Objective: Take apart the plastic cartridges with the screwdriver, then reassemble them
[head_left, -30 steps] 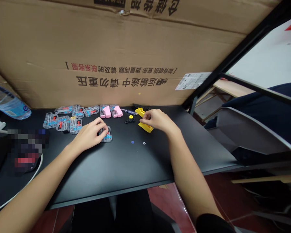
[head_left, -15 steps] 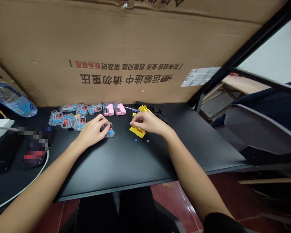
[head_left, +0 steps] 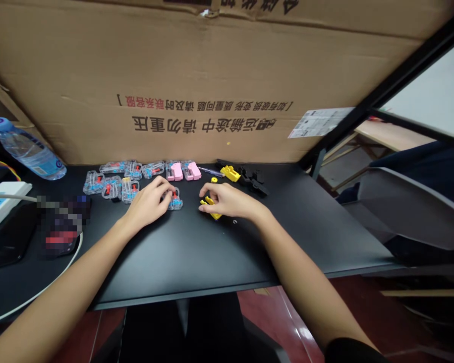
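My left hand [head_left: 149, 202] rests on the table with its fingers curled against the left side of a small clear plastic case [head_left: 176, 201] with blue and red parts inside. My fingers cover part of the case. My right hand [head_left: 232, 200] is bent round a yellow plastic part [head_left: 211, 205], with thumb and forefinger on either side of it; much of the part is hidden. Just beyond that hand lie a small yellow ring [head_left: 214, 180], another yellow part [head_left: 230, 173] and several black plastic parts [head_left: 254, 180].
Several more clear cases [head_left: 112, 187] and two pink parts [head_left: 174, 171] line the back left, near a screwdriver [head_left: 212, 172]. A water bottle [head_left: 32, 154], a power strip [head_left: 5, 199] and a cable stand left. A cardboard sheet [head_left: 196, 65] backs the table.
My right hand has come down and round the yellow part, which now sits between thumb and forefinger. A small blue disc is now out of sight. My left hand stays by the clear case.
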Motion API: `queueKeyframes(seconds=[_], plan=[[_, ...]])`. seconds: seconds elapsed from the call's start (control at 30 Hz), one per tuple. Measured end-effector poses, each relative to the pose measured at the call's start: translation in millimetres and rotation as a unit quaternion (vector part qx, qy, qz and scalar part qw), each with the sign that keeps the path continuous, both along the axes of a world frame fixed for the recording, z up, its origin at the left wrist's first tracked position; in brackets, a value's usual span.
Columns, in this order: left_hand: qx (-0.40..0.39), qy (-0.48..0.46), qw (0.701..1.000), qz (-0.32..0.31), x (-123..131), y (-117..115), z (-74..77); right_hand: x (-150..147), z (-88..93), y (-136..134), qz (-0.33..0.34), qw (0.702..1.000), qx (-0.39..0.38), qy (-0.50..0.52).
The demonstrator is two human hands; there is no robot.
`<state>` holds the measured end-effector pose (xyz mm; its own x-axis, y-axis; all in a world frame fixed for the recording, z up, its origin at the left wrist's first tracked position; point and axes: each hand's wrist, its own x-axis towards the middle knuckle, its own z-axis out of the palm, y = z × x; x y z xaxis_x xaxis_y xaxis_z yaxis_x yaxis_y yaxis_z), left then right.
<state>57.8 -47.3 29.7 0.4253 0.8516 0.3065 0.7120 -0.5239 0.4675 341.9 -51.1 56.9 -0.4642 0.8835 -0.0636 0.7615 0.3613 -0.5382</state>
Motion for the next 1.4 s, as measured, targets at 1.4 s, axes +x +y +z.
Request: queueKeyframes(seconds=[1.4], plan=[[0.050,0.029,0.991,-0.118,1,0,-2.0,37,8.7,16,-0.144,0.989,0.015,-0.030]])
